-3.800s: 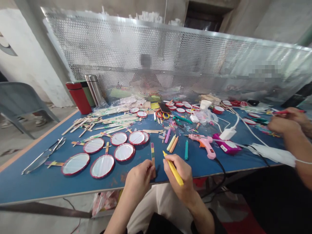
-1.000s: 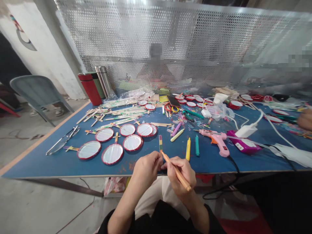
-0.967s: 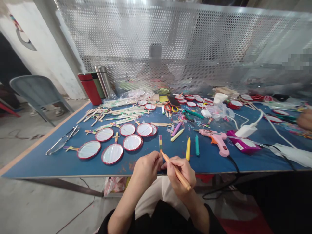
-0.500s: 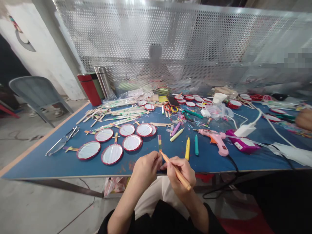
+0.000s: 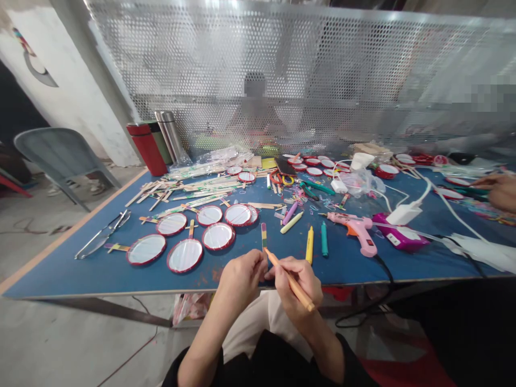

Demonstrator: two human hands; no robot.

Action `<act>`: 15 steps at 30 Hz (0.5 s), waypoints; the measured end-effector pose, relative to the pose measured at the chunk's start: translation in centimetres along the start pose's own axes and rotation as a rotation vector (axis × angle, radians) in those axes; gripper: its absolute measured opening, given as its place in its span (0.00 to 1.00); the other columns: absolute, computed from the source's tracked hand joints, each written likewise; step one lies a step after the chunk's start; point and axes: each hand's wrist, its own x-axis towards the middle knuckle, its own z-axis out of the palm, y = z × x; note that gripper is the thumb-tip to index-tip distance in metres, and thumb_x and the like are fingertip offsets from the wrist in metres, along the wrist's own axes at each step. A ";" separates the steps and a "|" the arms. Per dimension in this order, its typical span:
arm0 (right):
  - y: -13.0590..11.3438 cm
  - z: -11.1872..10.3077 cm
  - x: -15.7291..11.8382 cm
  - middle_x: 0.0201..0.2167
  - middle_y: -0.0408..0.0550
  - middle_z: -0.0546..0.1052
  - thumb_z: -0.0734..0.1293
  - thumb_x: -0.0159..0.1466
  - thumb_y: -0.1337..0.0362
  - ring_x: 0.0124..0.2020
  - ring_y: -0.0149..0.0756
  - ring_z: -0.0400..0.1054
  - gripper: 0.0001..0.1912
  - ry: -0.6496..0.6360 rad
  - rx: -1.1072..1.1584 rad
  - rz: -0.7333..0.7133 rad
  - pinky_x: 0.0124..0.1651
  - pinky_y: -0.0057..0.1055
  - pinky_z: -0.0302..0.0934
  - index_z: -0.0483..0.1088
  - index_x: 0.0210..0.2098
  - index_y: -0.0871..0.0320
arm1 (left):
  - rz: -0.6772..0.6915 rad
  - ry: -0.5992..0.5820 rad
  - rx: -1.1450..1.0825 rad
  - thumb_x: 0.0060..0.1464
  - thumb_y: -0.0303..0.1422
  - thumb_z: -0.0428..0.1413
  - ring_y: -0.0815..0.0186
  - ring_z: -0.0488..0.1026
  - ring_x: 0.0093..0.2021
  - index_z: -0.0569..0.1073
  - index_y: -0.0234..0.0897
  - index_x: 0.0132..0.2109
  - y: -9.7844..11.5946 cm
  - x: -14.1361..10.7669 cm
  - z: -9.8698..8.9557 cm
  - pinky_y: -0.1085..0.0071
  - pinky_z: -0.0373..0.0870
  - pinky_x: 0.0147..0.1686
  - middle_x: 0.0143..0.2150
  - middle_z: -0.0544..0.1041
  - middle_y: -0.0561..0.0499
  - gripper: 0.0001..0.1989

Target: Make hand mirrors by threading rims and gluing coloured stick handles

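Near the table's front edge, my left hand (image 5: 241, 277) pinches the lower part of a small wooden stick (image 5: 264, 234) with purple, yellow and green bands. My right hand (image 5: 299, 287) is closed round an orange marker (image 5: 297, 290), its tip touching the stick just above my left fingers. A yellow marker (image 5: 309, 244) and a teal marker (image 5: 324, 239) lie to the right. Beyond the stick are a purple marker (image 5: 289, 214) and a pale yellow-green one (image 5: 292, 222). Several round red-rimmed discs (image 5: 185, 255), some with coloured stick handles, lie to the left.
A pink glue gun (image 5: 355, 228) and a purple box (image 5: 403, 236) lie right, with white cables. Wooden sticks (image 5: 209, 185), glasses (image 5: 102, 235) and a red bottle (image 5: 147, 149) are left. Another person's hand (image 5: 503, 192) is at the far right.
At the far right, the other person's hand has shifted slightly and its fingers now show more. My own hands, the stick and the orange marker look almost the same.
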 end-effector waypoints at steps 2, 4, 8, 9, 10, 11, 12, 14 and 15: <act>0.2 0.0 -0.1 0.25 0.42 0.74 0.63 0.62 0.73 0.27 0.33 0.71 0.07 -0.006 -0.026 0.008 0.31 0.31 0.68 0.64 0.36 0.55 | -0.003 0.009 0.018 0.59 0.35 0.42 0.69 0.63 0.24 0.61 0.40 0.28 0.1 0.0 0.0 0.74 0.56 0.26 0.24 0.68 0.55 0.12; 0.2 0.0 -0.1 0.25 0.43 0.74 0.63 0.62 0.72 0.27 0.34 0.71 0.06 -0.020 -0.048 0.021 0.31 0.32 0.68 0.63 0.36 0.55 | -0.006 0.016 0.033 0.59 0.35 0.42 0.69 0.62 0.24 0.61 0.40 0.28 0.2 0.0 0.0 0.74 0.55 0.26 0.23 0.67 0.55 0.12; 0.0 0.1 0.0 0.25 0.44 0.75 0.63 0.62 0.72 0.26 0.34 0.72 0.06 0.025 -0.067 0.042 0.31 0.32 0.68 0.64 0.35 0.55 | -0.009 0.008 0.013 0.59 0.34 0.42 0.69 0.64 0.24 0.60 0.40 0.28 0.2 0.0 -0.1 0.74 0.56 0.26 0.24 0.69 0.55 0.12; -0.1 0.1 0.0 0.25 0.43 0.75 0.63 0.62 0.72 0.26 0.34 0.72 0.06 0.049 -0.066 0.048 0.31 0.32 0.68 0.64 0.35 0.55 | -0.012 0.001 -0.002 0.59 0.34 0.42 0.69 0.65 0.25 0.60 0.40 0.28 0.2 0.0 -0.1 0.74 0.57 0.27 0.24 0.70 0.54 0.12; -0.2 0.1 0.1 0.25 0.43 0.75 0.63 0.62 0.72 0.26 0.34 0.72 0.06 0.069 -0.062 0.051 0.31 0.32 0.69 0.64 0.35 0.55 | -0.013 -0.005 -0.016 0.59 0.34 0.42 0.68 0.66 0.25 0.60 0.40 0.28 0.2 0.0 -0.1 0.74 0.58 0.28 0.25 0.71 0.53 0.12; -0.3 0.1 0.1 0.25 0.43 0.74 0.63 0.62 0.72 0.25 0.34 0.72 0.06 0.080 -0.053 0.051 0.30 0.32 0.69 0.64 0.35 0.55 | -0.013 -0.010 -0.028 0.59 0.34 0.42 0.68 0.66 0.26 0.61 0.40 0.28 0.1 0.0 -0.1 0.74 0.59 0.29 0.25 0.72 0.53 0.12; -0.3 0.1 0.1 0.24 0.42 0.74 0.63 0.62 0.72 0.25 0.33 0.72 0.06 0.085 -0.043 0.047 0.30 0.31 0.69 0.64 0.35 0.54 | -0.010 -0.012 -0.036 0.59 0.34 0.42 0.68 0.67 0.26 0.61 0.40 0.28 0.1 0.0 0.0 0.74 0.59 0.29 0.26 0.72 0.52 0.11; -0.3 0.0 0.1 0.24 0.41 0.74 0.63 0.62 0.72 0.25 0.33 0.72 0.06 0.073 -0.033 0.039 0.30 0.31 0.69 0.63 0.34 0.54 | 0.002 -0.010 -0.041 0.59 0.34 0.42 0.67 0.66 0.26 0.60 0.40 0.28 0.0 0.0 0.0 0.73 0.59 0.29 0.25 0.71 0.52 0.12; -0.2 0.0 0.0 0.24 0.42 0.74 0.63 0.62 0.72 0.25 0.33 0.72 0.06 0.058 -0.034 0.034 0.30 0.31 0.69 0.63 0.35 0.54 | 0.007 -0.007 -0.040 0.59 0.34 0.42 0.67 0.66 0.26 0.60 0.40 0.28 0.0 0.0 0.1 0.73 0.59 0.29 0.25 0.71 0.52 0.12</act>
